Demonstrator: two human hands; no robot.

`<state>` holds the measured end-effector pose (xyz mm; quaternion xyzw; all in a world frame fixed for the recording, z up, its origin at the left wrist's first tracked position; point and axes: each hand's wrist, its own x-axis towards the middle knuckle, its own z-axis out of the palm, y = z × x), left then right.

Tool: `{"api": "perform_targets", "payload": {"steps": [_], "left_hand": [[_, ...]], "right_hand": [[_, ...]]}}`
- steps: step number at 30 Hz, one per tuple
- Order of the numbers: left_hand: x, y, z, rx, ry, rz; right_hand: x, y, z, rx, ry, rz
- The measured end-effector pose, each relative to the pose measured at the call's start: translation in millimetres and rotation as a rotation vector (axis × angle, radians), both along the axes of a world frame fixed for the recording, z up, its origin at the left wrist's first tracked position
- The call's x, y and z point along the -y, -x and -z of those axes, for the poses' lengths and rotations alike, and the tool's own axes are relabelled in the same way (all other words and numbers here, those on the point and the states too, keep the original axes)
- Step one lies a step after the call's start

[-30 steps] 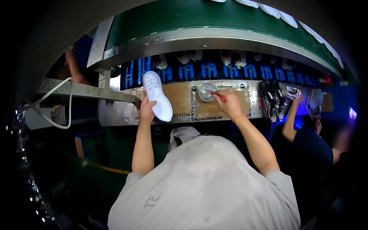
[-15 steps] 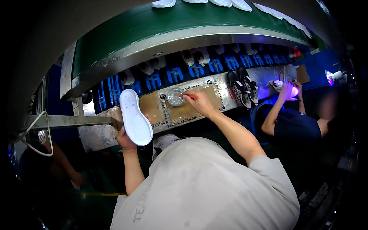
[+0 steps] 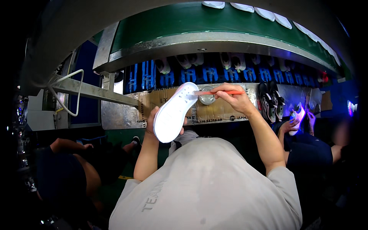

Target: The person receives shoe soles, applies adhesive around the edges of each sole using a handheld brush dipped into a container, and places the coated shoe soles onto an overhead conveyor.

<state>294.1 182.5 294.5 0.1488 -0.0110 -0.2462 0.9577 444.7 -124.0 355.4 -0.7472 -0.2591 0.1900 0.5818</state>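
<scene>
My left hand (image 3: 151,122) is closed around the edges of a white shoe sole (image 3: 171,117), its thumb on one side and fingertips showing on the other. The sole is tilted, with small holes dotting its upper end. Between the fingers of my right hand (image 3: 235,100) is a red-handled brush (image 3: 204,92), held level. The brush's tip meets the upper end of the sole. Behind the brush a clear round dish (image 3: 207,100) stands on the bench, partly covered by it.
Cardboard (image 3: 218,112) is taped onto the metal bench (image 3: 117,115). Black shoes (image 3: 271,101) stand to the right. Beyond are blue racks (image 3: 210,74) and a green conveyor (image 3: 165,28) carrying white soles. A co-worker at right handles a lit shoe (image 3: 297,118); another person sits at left.
The brush has left the dish and come to the sole's upper end. My left hand has brought the sole nearer the middle. The whole view has shifted, with surroundings now further right.
</scene>
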Motion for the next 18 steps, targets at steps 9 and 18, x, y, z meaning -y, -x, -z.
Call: {"api": "perform_targets", "payload": {"steps": [9, 18], "left_hand": [[2.4, 5.9, -26.0, -0.154, 0.123, 0.1], [0.4, -13.2, -14.3, 0.111, -0.236, -0.009]], "right_hand": [[-8.8, -26.6, 3.2, 0.106, 0.078, -0.099], [-23.9, 22.8, -5.0, -0.026, 0.043, 0.024]]}}
